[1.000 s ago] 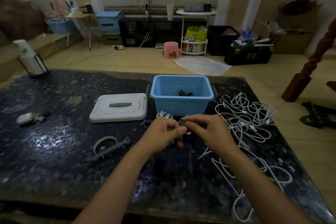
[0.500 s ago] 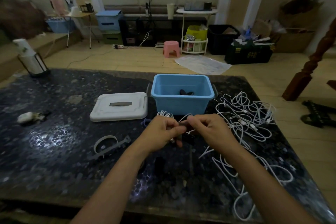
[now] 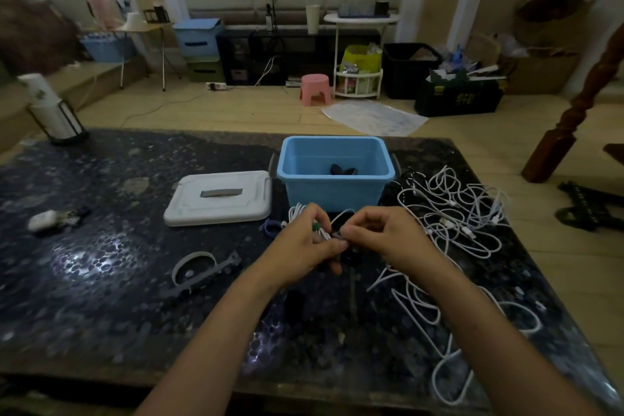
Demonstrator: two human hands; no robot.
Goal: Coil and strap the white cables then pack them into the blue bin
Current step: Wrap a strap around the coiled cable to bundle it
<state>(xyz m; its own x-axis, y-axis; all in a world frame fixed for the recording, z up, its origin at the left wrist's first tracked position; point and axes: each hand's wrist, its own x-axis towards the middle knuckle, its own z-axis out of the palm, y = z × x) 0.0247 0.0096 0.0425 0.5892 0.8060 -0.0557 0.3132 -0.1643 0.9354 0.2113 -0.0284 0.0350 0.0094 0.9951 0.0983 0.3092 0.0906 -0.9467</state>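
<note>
Coiled white cable (image 3: 297, 213), thin smooth loops bunched tight, sits in the left hand (image 3: 300, 243), fingers curled round it, just in front of the blue bin (image 3: 334, 192). Right hand (image 3: 381, 236) pinches a small dark strap (image 3: 337, 234) at the coil, thumb & forefinger closed on it; both hands meet w/ knuckles up. Bin is glossy plastic, rectangular, open-topped, a dark item inside at the bottom. To its right, a loose tangle of white cables (image 3: 452, 213) sprawls over the dark speckled stone table (image 3: 101, 246). Left of bin: flat white lid (image 3: 219, 196) w/ grey handle. Nearer left, a grey looped band (image 3: 199, 268).
</note>
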